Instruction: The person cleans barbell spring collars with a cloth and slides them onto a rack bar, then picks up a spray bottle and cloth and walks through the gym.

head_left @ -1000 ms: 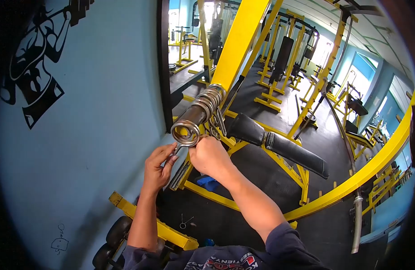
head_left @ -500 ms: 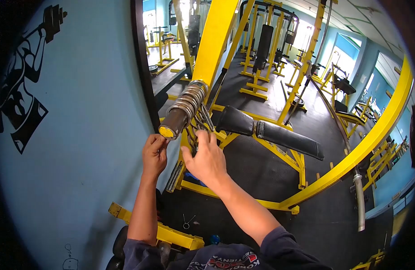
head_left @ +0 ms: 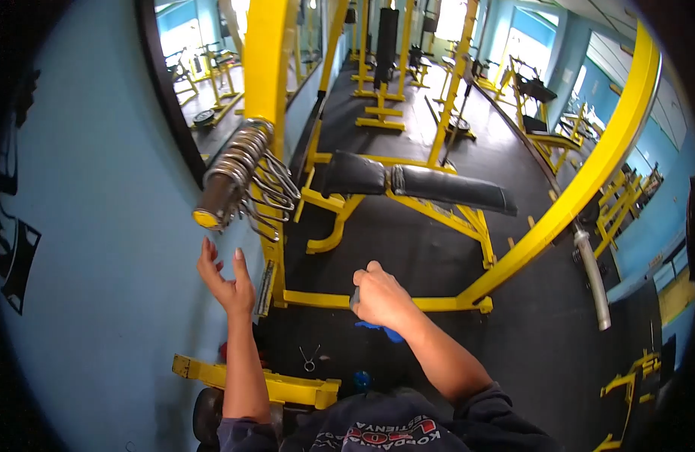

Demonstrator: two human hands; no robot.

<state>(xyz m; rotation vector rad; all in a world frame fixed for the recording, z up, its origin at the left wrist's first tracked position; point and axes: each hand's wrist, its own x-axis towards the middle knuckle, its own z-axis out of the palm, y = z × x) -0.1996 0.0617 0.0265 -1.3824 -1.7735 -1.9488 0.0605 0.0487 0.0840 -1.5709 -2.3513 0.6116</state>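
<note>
Several metal spring collars (head_left: 246, 151) are threaded on a short dark peg (head_left: 221, 197) with a yellow end, fixed to a yellow upright (head_left: 269, 60). Their bent wire handles hang down on the right side. Just below the peg's end, my left hand (head_left: 228, 282) is raised, fingers apart, holding nothing. My right hand (head_left: 385, 295) is closed in front of the lower yellow beam, apart from the peg. A grey edge shows at its fingers, and what looks like a blue cloth (head_left: 391, 334) hangs beneath it; most of what it grips is hidden.
A loose spring collar (head_left: 309, 365) lies on the black floor. Behind the hands stands a black padded bench (head_left: 453, 186). A curved yellow frame (head_left: 581, 218) rises on the right, near a metal bar end (head_left: 593, 279). Close to my body is a yellow beam (head_left: 264, 382); a blue wall is on the left.
My left hand has opened and dropped away from the peg's end. My right hand has left the collars, moving right and down and closing. The view has shifted.
</note>
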